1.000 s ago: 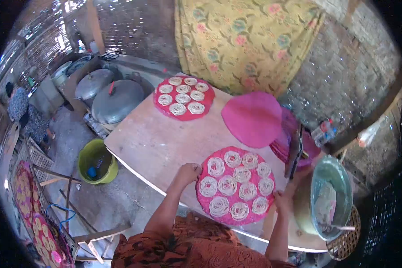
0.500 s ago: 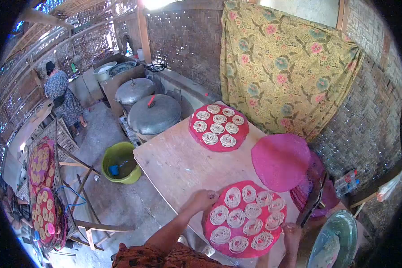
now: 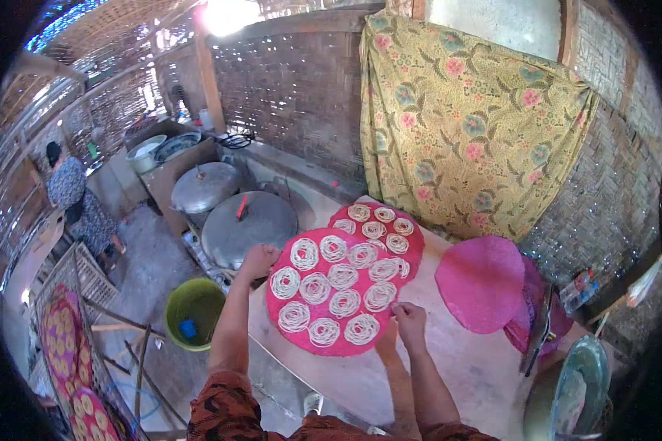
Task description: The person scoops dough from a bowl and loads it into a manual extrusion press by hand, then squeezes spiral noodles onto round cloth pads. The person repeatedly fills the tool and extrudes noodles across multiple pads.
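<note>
A round pink mat [image 3: 321, 267], covered with several coils of pale noodles, is held up at both sides. My left hand [image 3: 260, 262] grips its left edge, fingers closed on the rim. At the lower right edge, my right hand [image 3: 410, 323] pinches the rim. The held mat overlaps a second pink mat [image 3: 415, 259] with similar coils, lying behind on the wooden table [image 3: 449, 375]; part of that one is hidden. To the right of my right hand rests a stack topped by a bare pink mat [image 3: 481, 284].
Two large lidded pots [image 3: 248, 231] stand beyond the table's left side. A green tub [image 3: 191, 309] is on the floor; a basin [image 3: 566, 397] sits at lower right. A rack of coil-covered mats [image 3: 66, 345] and a person [image 3: 77, 192] are at left. A floral cloth [image 3: 478, 125] hangs behind.
Both hands have lifted the coil-covered mat from the table's near edge and moved it away from me, up to and partly over the far mat. The view has also shifted.
</note>
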Demonstrator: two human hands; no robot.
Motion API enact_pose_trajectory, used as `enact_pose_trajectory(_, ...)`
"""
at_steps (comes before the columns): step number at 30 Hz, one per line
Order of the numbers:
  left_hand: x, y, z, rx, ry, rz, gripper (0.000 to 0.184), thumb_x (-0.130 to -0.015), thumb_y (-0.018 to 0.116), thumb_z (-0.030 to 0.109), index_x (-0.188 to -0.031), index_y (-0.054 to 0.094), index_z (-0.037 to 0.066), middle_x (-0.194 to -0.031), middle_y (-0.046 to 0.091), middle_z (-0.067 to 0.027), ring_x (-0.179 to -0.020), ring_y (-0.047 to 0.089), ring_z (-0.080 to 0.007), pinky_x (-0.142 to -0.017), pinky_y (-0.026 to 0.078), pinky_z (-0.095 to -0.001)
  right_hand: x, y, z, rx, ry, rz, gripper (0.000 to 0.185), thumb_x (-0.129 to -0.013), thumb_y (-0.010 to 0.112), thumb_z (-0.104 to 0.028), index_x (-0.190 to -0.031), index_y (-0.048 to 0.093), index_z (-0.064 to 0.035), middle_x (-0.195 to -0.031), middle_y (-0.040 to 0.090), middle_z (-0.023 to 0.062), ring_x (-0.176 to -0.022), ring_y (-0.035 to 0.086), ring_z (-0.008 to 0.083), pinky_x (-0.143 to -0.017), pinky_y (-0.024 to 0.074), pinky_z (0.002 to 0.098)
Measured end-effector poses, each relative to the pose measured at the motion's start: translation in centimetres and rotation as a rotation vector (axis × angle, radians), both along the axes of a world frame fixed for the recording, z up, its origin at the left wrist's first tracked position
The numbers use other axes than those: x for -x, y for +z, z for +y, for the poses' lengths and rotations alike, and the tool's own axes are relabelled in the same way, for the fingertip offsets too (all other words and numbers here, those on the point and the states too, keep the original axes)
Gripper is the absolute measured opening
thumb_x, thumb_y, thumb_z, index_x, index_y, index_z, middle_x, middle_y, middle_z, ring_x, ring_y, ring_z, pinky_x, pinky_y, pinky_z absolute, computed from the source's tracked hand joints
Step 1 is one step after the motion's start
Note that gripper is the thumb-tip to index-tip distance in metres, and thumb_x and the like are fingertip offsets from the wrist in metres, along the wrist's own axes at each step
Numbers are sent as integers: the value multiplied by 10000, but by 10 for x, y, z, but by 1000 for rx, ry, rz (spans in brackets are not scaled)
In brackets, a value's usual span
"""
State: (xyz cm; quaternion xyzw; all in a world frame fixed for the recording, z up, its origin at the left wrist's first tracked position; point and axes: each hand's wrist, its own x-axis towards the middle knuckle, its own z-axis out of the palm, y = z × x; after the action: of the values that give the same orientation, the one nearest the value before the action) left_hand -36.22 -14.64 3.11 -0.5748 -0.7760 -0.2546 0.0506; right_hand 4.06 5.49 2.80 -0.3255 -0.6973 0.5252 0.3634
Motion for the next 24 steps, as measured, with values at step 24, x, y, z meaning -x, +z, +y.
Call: enact_pose_trajectory(24,-213,-16,-273,-480,1031,-789,301,-856,563,309,-876,660,25,-729,653,-150,-629,637,-227,-596,492,-354,-4,-62,-43,-431,-142,-63,203,-866,492,-130,-705,493,-7,-635,506,78,-581,452,179,-540,412,351)
